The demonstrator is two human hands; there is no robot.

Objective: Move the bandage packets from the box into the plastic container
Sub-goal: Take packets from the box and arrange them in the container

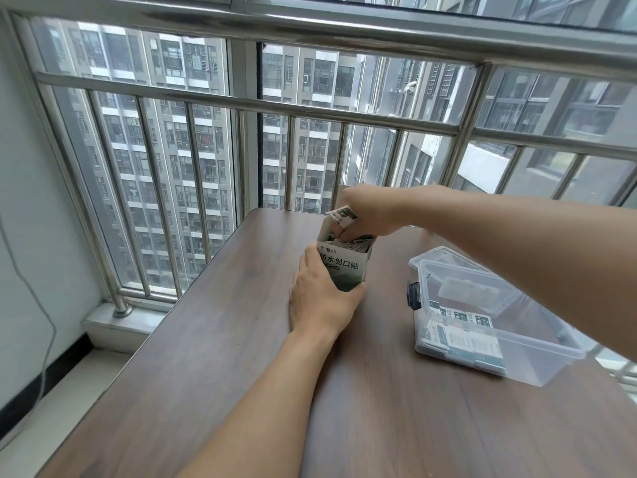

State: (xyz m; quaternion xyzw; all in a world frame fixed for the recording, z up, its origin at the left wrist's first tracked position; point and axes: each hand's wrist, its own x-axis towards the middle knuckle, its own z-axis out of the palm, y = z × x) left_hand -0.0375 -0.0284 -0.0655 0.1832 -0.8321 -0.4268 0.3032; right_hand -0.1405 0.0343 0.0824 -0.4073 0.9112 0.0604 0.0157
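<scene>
Wood-grain table (213, 357), hands gripping cardboard box (348, 263)

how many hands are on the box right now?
2. The left hand grips the box low on its near side; the right hand reaches into its open top, fingers among the bandage packets. The fingertips are hidden inside.

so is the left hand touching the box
Touching. The head view shows the left hand wrapped around the lower part of the box, thumb on its near face and fingers on its left side, with no gap.
</scene>
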